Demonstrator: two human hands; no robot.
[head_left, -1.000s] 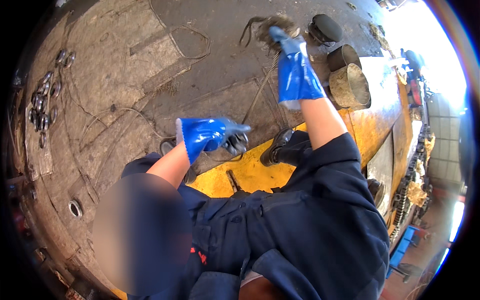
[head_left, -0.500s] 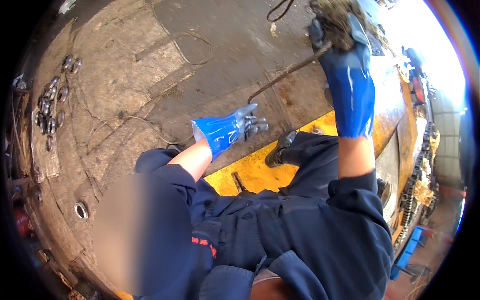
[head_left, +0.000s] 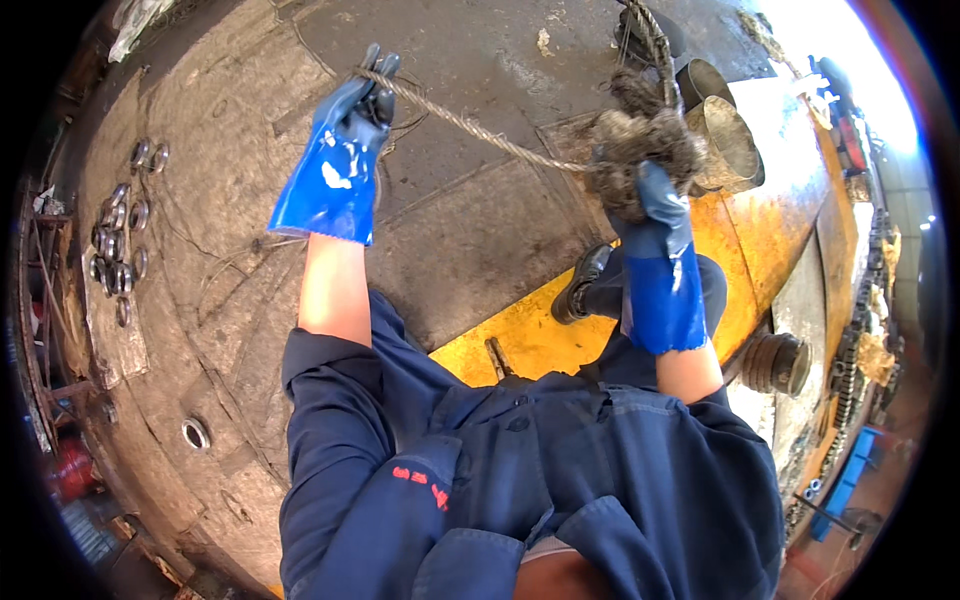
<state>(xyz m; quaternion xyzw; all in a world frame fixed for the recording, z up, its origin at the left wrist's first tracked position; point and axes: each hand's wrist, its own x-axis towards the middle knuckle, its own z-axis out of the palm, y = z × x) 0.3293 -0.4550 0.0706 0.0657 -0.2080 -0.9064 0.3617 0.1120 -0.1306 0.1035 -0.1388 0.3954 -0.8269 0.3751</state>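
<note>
Both my hands wear blue rubber gloves with dark palms. My left hand (head_left: pixel 362 105), raised at the left, is closed on a twisted rope (head_left: pixel 480 132). Its end sticks out just past my fingers, and the rest stretches across to the right. There it meets a matted grey-brown clump of frayed fibres (head_left: pixel 650 140), which my right hand (head_left: pixel 650 205) grips from below. A thicker dark rope strand (head_left: pixel 658 45) runs up from the clump to the top edge. Part of my right hand's fingers is hidden behind the clump.
Metal cylinders (head_left: pixel 725 140) stand by the clump, over a yellow plate (head_left: pixel 530 340). A ribbed round part (head_left: pixel 775 363) sits right of my right forearm. Several metal rings (head_left: pixel 115 245) and a lone ring (head_left: pixel 195 433) lie on the worn floor sheets at the left.
My left hand has moved up and left and now grips the rope, which is pulled across. My right hand has come lower and nearer with the fibre clump, uncovering the metal cylinders.
</note>
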